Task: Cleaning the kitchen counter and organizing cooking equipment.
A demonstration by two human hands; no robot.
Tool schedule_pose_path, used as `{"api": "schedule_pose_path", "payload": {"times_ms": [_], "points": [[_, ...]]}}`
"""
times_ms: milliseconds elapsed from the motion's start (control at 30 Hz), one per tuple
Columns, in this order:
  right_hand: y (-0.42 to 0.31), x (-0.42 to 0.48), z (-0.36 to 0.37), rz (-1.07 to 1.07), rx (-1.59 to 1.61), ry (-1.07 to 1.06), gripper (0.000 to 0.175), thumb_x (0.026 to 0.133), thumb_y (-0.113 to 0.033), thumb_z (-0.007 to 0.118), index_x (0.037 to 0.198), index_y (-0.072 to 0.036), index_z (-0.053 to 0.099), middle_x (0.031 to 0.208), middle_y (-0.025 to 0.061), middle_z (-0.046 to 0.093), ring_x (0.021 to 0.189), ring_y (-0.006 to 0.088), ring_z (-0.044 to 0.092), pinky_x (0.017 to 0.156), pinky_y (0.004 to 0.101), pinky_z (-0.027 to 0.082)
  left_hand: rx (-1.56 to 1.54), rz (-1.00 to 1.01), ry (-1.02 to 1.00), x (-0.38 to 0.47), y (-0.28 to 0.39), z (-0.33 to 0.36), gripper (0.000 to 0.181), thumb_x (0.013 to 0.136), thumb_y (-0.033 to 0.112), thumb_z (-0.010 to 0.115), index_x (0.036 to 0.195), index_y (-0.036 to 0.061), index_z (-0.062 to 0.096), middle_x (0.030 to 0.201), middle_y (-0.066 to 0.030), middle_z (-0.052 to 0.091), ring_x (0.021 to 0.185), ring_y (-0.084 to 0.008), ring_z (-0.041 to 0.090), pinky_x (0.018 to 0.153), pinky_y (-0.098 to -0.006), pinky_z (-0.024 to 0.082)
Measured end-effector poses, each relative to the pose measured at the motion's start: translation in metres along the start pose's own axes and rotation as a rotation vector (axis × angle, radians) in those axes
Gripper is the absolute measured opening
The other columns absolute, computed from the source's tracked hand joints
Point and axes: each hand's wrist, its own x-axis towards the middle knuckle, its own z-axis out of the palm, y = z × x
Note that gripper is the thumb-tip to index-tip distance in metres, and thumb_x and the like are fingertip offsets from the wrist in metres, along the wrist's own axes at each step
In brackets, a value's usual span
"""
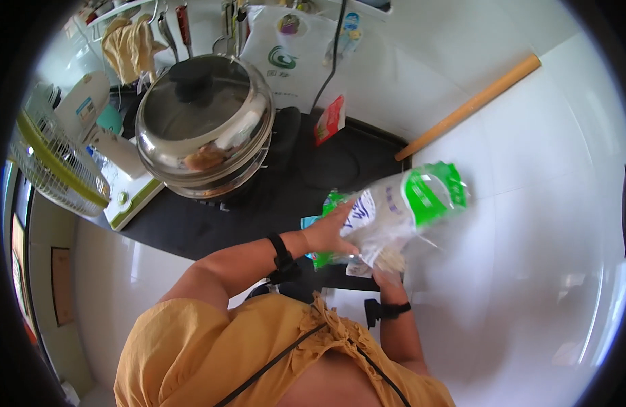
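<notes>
A large clear plastic package with green and purple print is held up over the front right end of the dark counter. My left hand grips its near left side, fingers spread across the film. Under the package's lower edge is my right hand, blurred, with its fingers hidden. It touches a pale, crumpled bundle, whose material I cannot make out. Other green and blue packaging shows beneath and beside my left hand.
A lidded steel steamer pot stands on the dark counter. A red packet leans at the back wall. A wooden rolling pin or rod slants rightward from the counter's corner. At left are a fan and a white-green appliance.
</notes>
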Motion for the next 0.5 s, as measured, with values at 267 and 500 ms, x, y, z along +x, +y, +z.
{"api": "schedule_pose_path", "payload": {"times_ms": [267,500], "points": [[-0.049,-0.104,-0.069,0.191,0.634,0.419,0.045,0.091,-0.028,0.065,0.127,-0.002,0.058,0.124,0.0088,0.062,0.108,0.0218,0.060,0.092,0.0362,0.049,0.228,0.337,0.102,-0.047,0.104,0.026,0.115,0.065,0.039,0.088,0.153,0.0052,0.022,0.159,-0.0258,0.015,0.146,-0.0466,0.014,0.118,-0.0492,0.020],[-0.013,-0.112,-0.080,-0.001,0.834,0.326,0.042,0.089,-0.026,0.067,0.124,-0.003,0.060,0.121,0.0093,0.063,0.107,0.0234,0.061,0.091,0.0369,0.049,0.428,0.223,0.403,-0.074,0.158,0.074,0.113,0.065,0.035,0.088,0.153,0.0074,0.023,0.160,-0.0231,0.012,0.147,-0.0453,0.013,0.117,-0.0518,0.022]]}}
